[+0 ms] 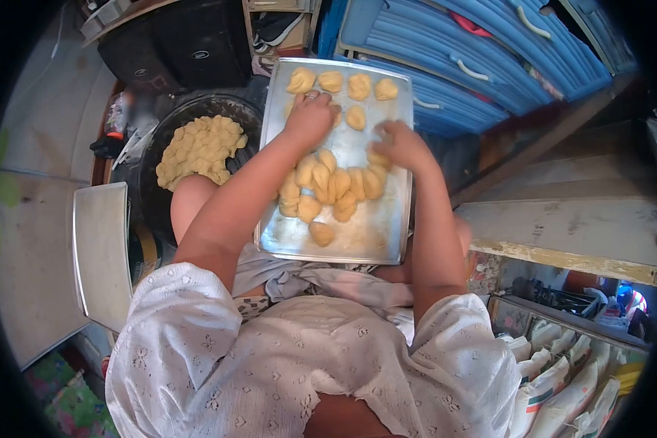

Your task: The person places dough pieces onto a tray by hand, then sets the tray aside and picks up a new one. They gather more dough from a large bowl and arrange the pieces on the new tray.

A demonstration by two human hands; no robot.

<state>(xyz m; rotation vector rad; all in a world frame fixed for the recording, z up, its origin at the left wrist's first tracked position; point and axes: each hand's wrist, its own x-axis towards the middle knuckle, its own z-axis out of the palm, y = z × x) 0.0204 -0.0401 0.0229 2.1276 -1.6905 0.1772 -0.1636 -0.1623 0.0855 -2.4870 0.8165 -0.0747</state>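
A metal baking tray rests on my lap. Four yellow dough pieces lie in a row along its far edge, and another piece sits below them. My left hand is over the second row at the left, its fingers on dough partly hidden beneath them. Toward the tray's right edge, my right hand is blurred, with its fingers bent just above a dough piece; its grip cannot be made out. A heap of dough pieces covers the tray's middle, with a single piece nearer me.
On the left, a round black basin holds many dough pieces. Blue drawers stand behind the tray at right. A wooden shelf is to my right, with filled bags below. A white panel stands left.
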